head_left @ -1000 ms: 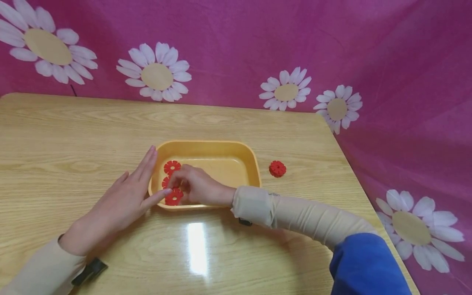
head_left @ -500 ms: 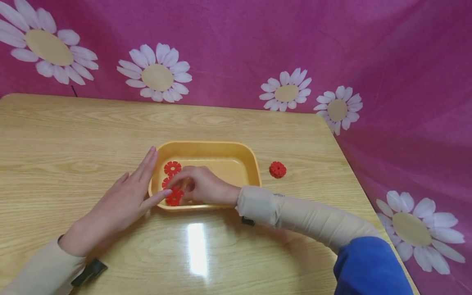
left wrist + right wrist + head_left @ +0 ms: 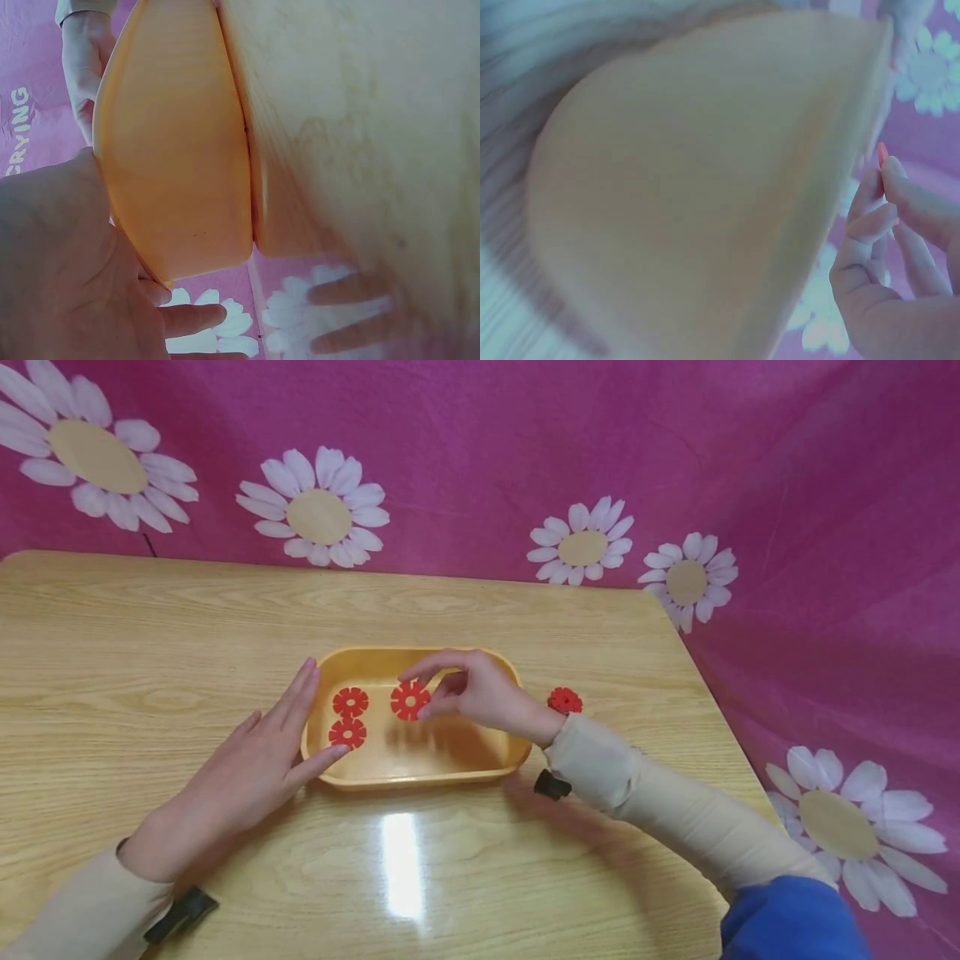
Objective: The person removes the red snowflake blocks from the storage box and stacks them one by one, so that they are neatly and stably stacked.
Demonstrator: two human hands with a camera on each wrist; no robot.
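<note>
My right hand [image 3: 487, 693] pinches a red notched plastic disc [image 3: 410, 715] between thumb and fingers, held over the middle of a yellow tray [image 3: 416, 779]. Seen edge-on in the right wrist view, the red disc [image 3: 883, 154] pokes up past the fingertips. Two more red discs lie in the tray's left end, a far one [image 3: 340, 703] and a near one [image 3: 359, 735]. My left hand [image 3: 247, 768] rests against the tray's left end, fingers straight along the outside and thumb reaching over the near corner. In the left wrist view, that hand [image 3: 60, 255] lies along the tray rim.
To the right of the tray a small stack of red discs [image 3: 564, 697] sits on the wooden table [image 3: 187, 635], partly covered by the right wrist. A pink cloth [image 3: 465, 460] with white daisies hangs behind the table and along its right side.
The right hand has lifted a red disc from the near left corner of the tray and carried it right and away from me. The left hand has stayed put.
</note>
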